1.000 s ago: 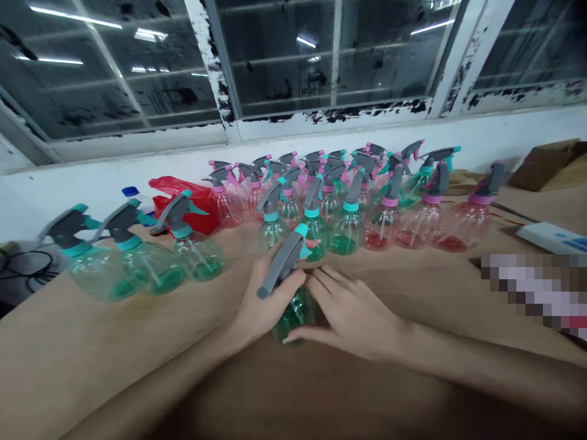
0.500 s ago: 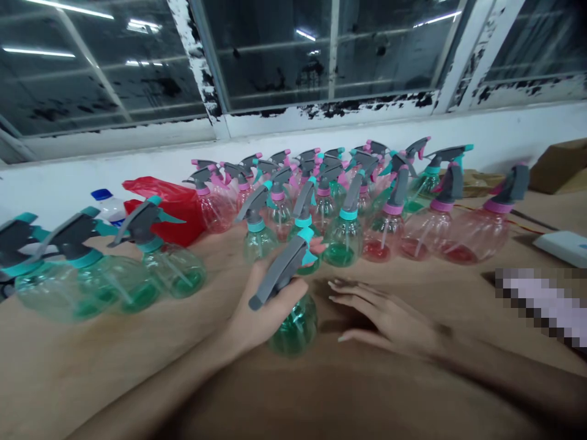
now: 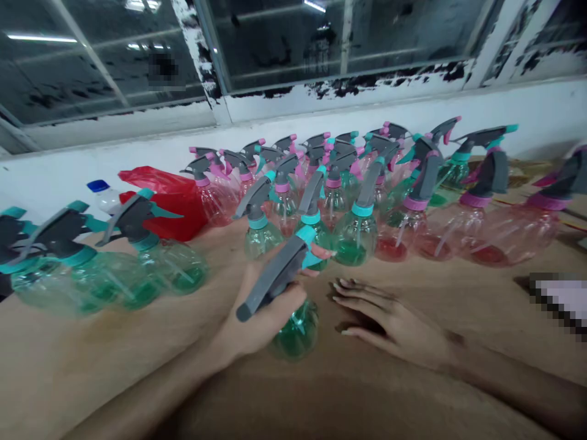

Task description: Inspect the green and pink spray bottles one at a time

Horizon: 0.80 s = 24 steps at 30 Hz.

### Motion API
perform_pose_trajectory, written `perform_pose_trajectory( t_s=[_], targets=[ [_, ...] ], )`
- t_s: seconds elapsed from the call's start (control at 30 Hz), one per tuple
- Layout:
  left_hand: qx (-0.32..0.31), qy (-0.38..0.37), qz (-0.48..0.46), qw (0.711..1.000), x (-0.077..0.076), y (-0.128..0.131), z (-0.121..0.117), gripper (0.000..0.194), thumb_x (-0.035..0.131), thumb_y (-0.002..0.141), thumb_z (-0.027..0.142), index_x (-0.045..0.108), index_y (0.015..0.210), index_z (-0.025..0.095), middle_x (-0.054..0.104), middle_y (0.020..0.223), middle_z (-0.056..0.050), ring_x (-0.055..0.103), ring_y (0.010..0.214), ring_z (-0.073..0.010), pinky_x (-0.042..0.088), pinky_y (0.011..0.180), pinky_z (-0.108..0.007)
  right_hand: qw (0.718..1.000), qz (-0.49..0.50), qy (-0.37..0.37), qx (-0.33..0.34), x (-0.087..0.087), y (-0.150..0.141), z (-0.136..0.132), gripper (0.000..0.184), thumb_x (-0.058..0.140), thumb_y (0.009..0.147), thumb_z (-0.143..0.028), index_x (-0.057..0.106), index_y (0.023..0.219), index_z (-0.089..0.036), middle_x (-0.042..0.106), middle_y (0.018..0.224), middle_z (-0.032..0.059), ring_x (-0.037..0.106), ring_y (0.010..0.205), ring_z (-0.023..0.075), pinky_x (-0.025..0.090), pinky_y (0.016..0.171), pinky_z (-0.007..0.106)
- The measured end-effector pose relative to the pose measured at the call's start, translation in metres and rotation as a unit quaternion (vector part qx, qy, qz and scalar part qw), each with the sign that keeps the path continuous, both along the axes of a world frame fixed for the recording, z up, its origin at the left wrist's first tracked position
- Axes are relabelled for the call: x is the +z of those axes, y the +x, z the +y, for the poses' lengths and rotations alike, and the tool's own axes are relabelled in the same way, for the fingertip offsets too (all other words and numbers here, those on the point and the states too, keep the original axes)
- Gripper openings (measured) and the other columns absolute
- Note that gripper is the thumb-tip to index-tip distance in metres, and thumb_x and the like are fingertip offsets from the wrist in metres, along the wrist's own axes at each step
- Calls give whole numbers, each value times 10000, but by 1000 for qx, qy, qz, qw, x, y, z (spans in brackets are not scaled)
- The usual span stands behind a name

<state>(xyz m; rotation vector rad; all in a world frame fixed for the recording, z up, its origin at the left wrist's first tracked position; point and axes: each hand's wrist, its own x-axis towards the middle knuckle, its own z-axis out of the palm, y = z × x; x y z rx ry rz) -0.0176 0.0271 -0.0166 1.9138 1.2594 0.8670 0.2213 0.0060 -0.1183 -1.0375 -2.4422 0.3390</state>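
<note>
My left hand (image 3: 270,308) is wrapped round the neck of a spray bottle (image 3: 296,336) with green liquid, a grey trigger head and a turquoise nozzle pointing away from me. Its neck is hidden by my fingers. Beside it on the right, my right hand (image 3: 394,318) rests on the table with fingers stretched out, holding nothing. Just beyond my hands stands a row of spray bottles: a green one (image 3: 352,241) with a turquoise collar, and a pink one (image 3: 397,235) with a pink collar.
Several green spray bottles (image 3: 177,266) stand at the left. Behind them are a red plastic bag (image 3: 178,208) and a blue-capped bottle (image 3: 101,195). More pink and green bottles crowd towards the white wall (image 3: 151,150). A blurred-out flat object (image 3: 562,302) lies at the right on the wooden table (image 3: 151,348).
The view has shifted a little, so the bottles at the right appear farther right and larger. My left hand keeps its grip on the spray bottle; my right hand stays in nearly the same place.
</note>
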Motion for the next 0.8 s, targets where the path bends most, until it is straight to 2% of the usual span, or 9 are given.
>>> perform_pose_trajectory(
  t_s=[0.1, 0.27, 0.47, 0.57, 0.67, 0.8],
  targets=[
    [-44, -16, -28, 999, 9, 5, -3, 462, 502, 718, 125, 626, 1112, 333, 732, 900, 37, 691, 820, -214, 557, 743, -321, 1000, 5, 0, -5, -2, 0, 0, 508, 528, 906, -400, 429, 1373, -228, 513, 1379, 62, 423, 1302, 228, 371, 1078, 454],
    [-68, -4, -66, 995, 14, 10, -2, 483, 488, 668, 65, 640, 1048, 321, 690, 1083, 36, 669, 948, -226, 550, 768, -319, 1000, -3, 1, -3, -1, 1, 0, 525, 522, 908, -403, 412, 1390, -226, 494, 1393, 59, 410, 1310, 228, 380, 1078, 431],
    [-67, 2, -71, 995, 16, 11, -3, 406, 474, 668, 103, 647, 993, 275, 700, 962, 5, 667, 904, -227, 534, 765, -330, 999, -33, 11, -6, -3, 1, 1, 513, 498, 920, -415, 423, 1381, -204, 471, 1409, 50, 393, 1321, 221, 368, 1088, 427],
    [-69, 10, -60, 996, 20, 10, -5, 334, 475, 679, 122, 652, 915, 279, 692, 949, 7, 663, 832, -207, 529, 762, -327, 999, -31, 13, -9, -4, 1, 1, 499, 499, 919, -417, 441, 1367, -205, 482, 1401, 40, 392, 1323, 210, 370, 1088, 421],
    [-70, 27, -46, 996, 22, 6, -7, 223, 484, 694, 164, 643, 818, 262, 686, 844, 1, 651, 775, -208, 523, 729, -334, 999, -32, 13, -8, -4, 1, 1, 495, 502, 919, -410, 443, 1366, -205, 485, 1399, 40, 395, 1321, 209, 362, 1093, 424],
    [-57, 37, -29, 997, 13, 0, -5, 222, 487, 705, 197, 650, 846, 253, 681, 742, 6, 647, 716, -208, 531, 694, -337, 1000, -24, 10, -9, -3, 1, 0, 490, 509, 916, -405, 454, 1358, -203, 491, 1394, 42, 403, 1316, 210, 370, 1087, 424]
  ],
)
